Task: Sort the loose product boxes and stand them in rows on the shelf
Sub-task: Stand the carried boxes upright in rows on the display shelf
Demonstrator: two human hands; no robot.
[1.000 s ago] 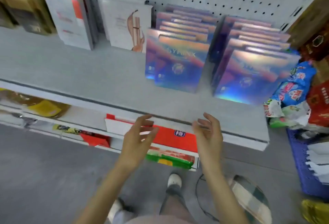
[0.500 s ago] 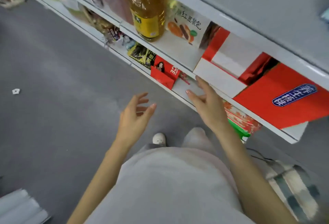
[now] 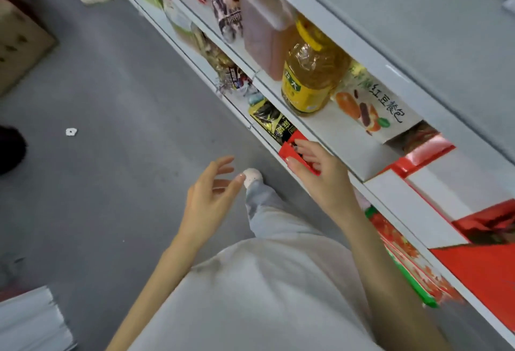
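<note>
- Hands: two, bare and held apart, seen from above over the person's pale clothing.
- The right hand [image 3: 320, 175] pinches one small flat red cardboard box [image 3: 292, 153], with the thumb under its near edge and the fingers over the top.
- That box sits at the front lip of the lowest visible tier of the white metal shelving [image 3: 362, 48], just beside one black-and-yellow foil packet [image 3: 271, 122].
- The left hand [image 3: 211, 197] hovers over the grey floor [image 3: 111, 183] with its fingers loosely spread, holding nothing.
- Three shelf tiers show, running diagonally from upper left to lower right.
- On the middle tier stand one clear plastic bottle of yellow oil [image 3: 312, 77], one pink translucent tub [image 3: 264, 41] and one white bread packet with orange print [image 3: 373, 111].
- Large red-and-white cartons [image 3: 473, 275] lie at the right; their number is unclear.
- One white shoe tip [image 3: 252, 176] shows between the hands.
- One small white scrap [image 3: 71, 131] lies on the floor.
</note>
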